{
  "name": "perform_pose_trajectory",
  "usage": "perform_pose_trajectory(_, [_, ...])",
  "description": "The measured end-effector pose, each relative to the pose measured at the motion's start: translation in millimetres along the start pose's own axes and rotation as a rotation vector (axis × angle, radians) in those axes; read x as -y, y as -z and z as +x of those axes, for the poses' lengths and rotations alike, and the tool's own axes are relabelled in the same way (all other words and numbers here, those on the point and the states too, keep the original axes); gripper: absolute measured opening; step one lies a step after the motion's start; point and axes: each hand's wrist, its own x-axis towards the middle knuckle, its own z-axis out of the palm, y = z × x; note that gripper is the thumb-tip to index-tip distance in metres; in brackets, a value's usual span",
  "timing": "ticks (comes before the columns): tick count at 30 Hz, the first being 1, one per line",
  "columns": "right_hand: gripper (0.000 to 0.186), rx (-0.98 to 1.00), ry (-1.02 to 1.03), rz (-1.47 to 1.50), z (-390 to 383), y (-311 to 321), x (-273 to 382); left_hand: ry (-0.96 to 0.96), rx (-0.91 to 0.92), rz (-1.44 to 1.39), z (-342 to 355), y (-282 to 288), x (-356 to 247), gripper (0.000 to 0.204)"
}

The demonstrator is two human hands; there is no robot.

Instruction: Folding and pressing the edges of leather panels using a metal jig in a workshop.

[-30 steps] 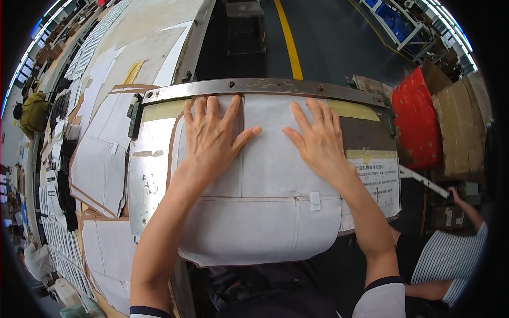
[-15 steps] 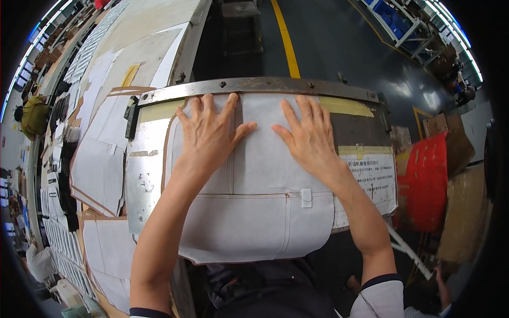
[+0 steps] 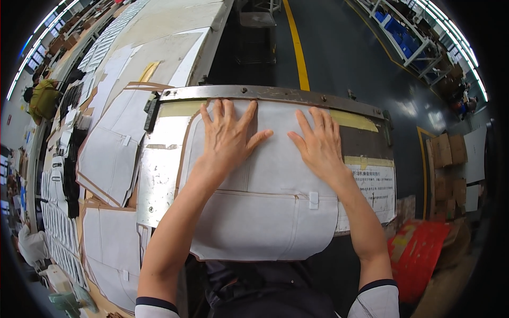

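A white fabric panel (image 3: 265,222) with stitched seams, brown edges and a small white tab lies on a metal work plate (image 3: 159,164). Its top edge meets a long steel bar (image 3: 289,96). My left hand (image 3: 230,140) rests spread on the panel's upper left, fingertips against the bar and thumb pointing right. My right hand (image 3: 318,148) lies open on the upper right, its fingertips just below the bar. Yellow tape (image 3: 352,119) and a printed sheet (image 3: 368,193) are on the plate to the right.
Stacked white panels (image 3: 108,238) cover the left bench. Two co-workers (image 3: 42,100) (image 3: 32,244) are at the far left. A grey stool (image 3: 257,40) stands beside a yellow floor line. A rack (image 3: 397,32), cardboard boxes (image 3: 448,153) and a red object (image 3: 416,254) are on the right.
The red object and carton beside it have moved down the right side. The striped-sleeved person there has left view. The view has shifted slightly; both my hands stay on the panel.
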Motion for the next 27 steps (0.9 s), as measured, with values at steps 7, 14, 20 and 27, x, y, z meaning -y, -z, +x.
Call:
perform_pose_trajectory(7, [0.054,0.014,0.000,-0.036,-3,0,-3,-0.109,-0.119,-0.220,-14,-11,28,0.085])
perform_pose_trajectory(14, [0.056,0.018,0.014,-0.052,-5,-4,-7,-0.130,-0.155,-0.138,-15,-14,30,0.078])
perform_pose_trajectory(20, [0.054,0.047,0.017,-0.034,-3,0,-5,-0.095,-0.114,-0.157,-15,-10,30,0.074])
perform_pose_trajectory(27, [0.054,0.053,0.007,-0.044,-2,0,-6,-0.054,-0.111,-0.228,-16,-8,29,0.070])
